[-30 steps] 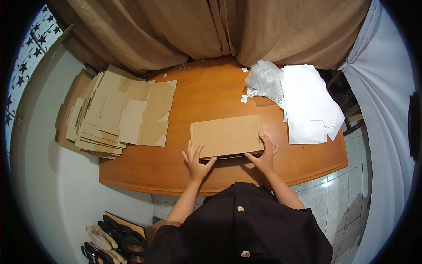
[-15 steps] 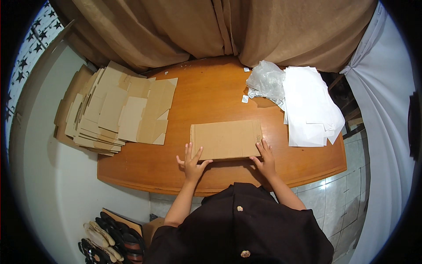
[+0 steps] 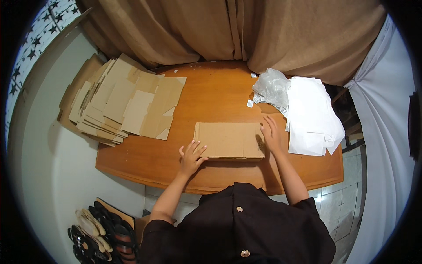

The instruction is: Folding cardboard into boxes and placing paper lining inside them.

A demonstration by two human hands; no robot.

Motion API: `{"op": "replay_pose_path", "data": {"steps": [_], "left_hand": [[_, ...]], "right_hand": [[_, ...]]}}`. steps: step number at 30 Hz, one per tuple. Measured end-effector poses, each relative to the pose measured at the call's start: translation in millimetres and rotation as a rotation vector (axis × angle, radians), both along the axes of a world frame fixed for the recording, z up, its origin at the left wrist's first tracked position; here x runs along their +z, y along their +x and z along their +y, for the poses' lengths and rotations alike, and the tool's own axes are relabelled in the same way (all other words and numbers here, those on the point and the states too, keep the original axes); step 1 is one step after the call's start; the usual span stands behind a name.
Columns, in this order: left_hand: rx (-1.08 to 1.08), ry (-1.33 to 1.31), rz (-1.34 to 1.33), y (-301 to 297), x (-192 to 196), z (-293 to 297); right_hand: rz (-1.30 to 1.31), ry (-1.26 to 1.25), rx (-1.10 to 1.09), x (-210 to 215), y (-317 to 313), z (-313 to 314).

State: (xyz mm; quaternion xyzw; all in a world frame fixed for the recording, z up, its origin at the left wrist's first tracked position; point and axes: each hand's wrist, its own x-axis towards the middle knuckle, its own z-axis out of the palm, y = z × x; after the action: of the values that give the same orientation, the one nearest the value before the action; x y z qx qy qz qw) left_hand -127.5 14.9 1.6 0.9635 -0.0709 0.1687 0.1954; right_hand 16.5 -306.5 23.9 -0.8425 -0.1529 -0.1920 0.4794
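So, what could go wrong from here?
The box might swivel if pushed: the left hand is at its near left corner, while the right hand is by its right side. The loose white papers could slip off, lying so near the table's right edge. The unevenly piled flattened cardboard might slide if bumped.

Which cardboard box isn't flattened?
The closed cardboard box between the left hand and the right hand; the others lie in the flattened cardboard stack farther left.

A wooden table [image 3: 215,94] bears a cardboard box [image 3: 228,138], flattened cartons [image 3: 118,101] left of it, paper sheets [image 3: 311,112] right, a plastic bag [image 3: 271,86] beyond its right end.
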Motion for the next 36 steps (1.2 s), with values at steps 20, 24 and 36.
{"op": "replay_pose_path", "data": {"steps": [20,24,36], "left_hand": [[0.087,-1.506,0.248,-14,-4,-99],[0.105,-1.511,0.287,-16,12,-96],[0.226,-1.743,-0.073,-119,80,-54]], "right_hand": [[0.653,0.366,0.479,-43,-111,38],[0.843,0.507,0.492,-7,-117,43],[0.342,0.105,0.872,22,-151,103]]}}
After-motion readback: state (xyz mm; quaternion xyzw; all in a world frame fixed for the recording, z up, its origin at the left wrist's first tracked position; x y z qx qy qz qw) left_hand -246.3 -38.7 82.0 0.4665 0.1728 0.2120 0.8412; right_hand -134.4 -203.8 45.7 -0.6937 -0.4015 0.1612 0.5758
